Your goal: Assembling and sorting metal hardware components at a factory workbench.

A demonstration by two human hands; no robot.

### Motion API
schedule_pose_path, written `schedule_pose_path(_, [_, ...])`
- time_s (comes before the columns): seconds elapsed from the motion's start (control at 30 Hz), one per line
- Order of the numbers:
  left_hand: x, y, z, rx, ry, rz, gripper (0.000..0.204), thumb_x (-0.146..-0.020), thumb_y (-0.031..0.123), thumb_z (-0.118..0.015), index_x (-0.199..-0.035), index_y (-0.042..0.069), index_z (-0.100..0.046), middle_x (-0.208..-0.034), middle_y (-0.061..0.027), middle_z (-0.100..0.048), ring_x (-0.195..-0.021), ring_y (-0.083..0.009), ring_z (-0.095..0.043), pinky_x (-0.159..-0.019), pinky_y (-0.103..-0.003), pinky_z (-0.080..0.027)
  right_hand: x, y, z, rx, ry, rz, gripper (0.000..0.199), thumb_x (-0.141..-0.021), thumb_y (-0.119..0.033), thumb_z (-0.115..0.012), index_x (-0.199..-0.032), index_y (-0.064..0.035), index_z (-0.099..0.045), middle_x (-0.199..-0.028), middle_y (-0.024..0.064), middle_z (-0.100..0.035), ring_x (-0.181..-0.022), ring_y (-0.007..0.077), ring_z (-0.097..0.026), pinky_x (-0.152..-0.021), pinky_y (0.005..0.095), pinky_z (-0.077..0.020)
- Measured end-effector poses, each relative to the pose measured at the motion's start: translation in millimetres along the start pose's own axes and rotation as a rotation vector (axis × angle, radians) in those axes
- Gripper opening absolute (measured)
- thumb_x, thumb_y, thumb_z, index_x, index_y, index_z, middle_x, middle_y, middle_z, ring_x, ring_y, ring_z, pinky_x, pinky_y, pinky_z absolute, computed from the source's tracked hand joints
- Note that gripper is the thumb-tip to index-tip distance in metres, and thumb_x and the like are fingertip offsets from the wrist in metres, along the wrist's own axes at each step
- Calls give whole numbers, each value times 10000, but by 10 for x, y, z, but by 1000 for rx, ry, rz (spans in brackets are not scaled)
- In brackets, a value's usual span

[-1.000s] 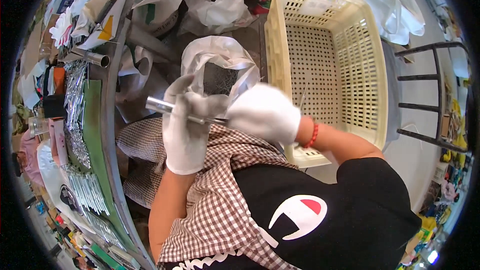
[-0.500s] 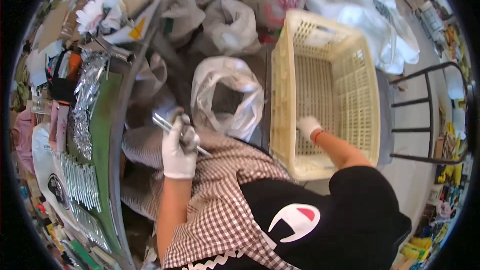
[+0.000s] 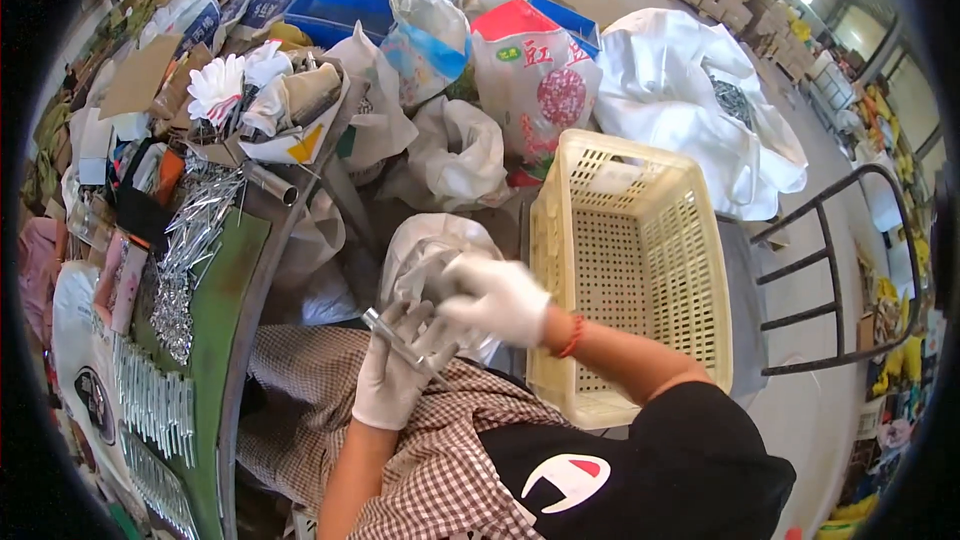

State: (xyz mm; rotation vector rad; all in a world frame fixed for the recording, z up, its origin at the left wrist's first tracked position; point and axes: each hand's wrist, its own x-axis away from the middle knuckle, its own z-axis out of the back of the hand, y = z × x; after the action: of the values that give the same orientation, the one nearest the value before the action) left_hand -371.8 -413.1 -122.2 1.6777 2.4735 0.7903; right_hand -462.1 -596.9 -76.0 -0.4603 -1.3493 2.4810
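My left hand [image 3: 388,386], in a white glove, is closed around a shiny metal tube [image 3: 393,336] above my lap. Over its fingers is my gloved right hand [image 3: 505,302], smeared by motion; whether it holds anything cannot be made out. Both hands are in front of an open white woven sack [image 3: 425,232]. To the right stands a cream plastic crate [image 3: 556,270] with slotted walls. On the green-topped bench [image 3: 228,340] at left, metal tubes [image 3: 150,395] lie in rows, with a heap of thin metal pins [image 3: 200,230] beyond them.
A black metal rail [image 3: 835,260] stands right of the crate. Several sacks and a blue bin [image 3: 340,10] fill the far side, with a large white sack [image 3: 690,110] behind the crate. White gloves [image 3: 216,88] lie at the bench's far end.
My right hand has come out of the crate and moved left to my left hand. The left hand still holds the metal tube. The view has tilted up, showing more of the far side.
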Motion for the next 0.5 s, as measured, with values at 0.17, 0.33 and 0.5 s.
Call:
schedule_pose_path(0.17, [-16, 9, 313, 45, 81, 72, 325, -958, 307, -555, -1223, 120, -539, -971, 10, -584, -782, -93, -529, -650, -263, -458, -133, 49, 108, 390, 148, 558, 200, -800, -213, -695, -913, -53, -654, -915, 118, -675, -828, 285, -669, -703, 363, -531])
schedule_pose_path(0.33, [-47, 89, 258, 99, 104, 45, 216, -982, 199, -517, -1153, 80, -573, -677, 62, -333, -531, -33, -299, -441, -166, -280, 110, 1157, 994, 88, 589, -345, 152, -875, -173, -564, -880, -43, -641, -833, 127, -645, -708, 251, -622, -622, 342, -501])
schedule_pose_path(0.5, [-105, 10, 330, 102, 21, 126, 276, -993, 194, -494, -1207, 46, -588, -681, 54, -284, -537, -39, -303, -441, -171, -314, 975, 2701, 400, 618, -629, -673, 369, -836, -347, -548, -1015, -50, -673, -972, 214, -674, -925, 394, -643, -808, 410, -527])
